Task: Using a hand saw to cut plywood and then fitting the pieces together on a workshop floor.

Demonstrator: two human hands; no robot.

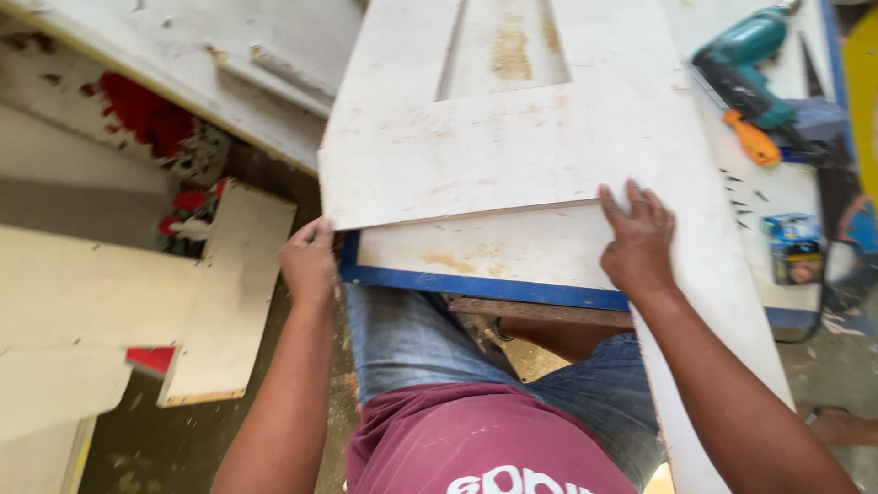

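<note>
The left hand (309, 261) curls its grip on the near-left corner of the white cut-out panel (512, 137); the right hand (637, 240) lies flat, fingers spread, on its near edge. The panel sits askew on the blue-edged desk (476, 285), its left corner overhanging, so uneven pressure could tip it floorward, or shove it into the teal drill (745, 64).

The white cut-out panel (512, 137) covers most of the blue-edged worktable (476, 285); bare table shows along its near edge, between the left hand (309, 261) and right hand (637, 240); to the right, a teal power drill (745, 69), scattered screws (743, 197) and a small box (792, 247) crowd the surface; left, stacked boards (137, 302) block the floor.
</note>
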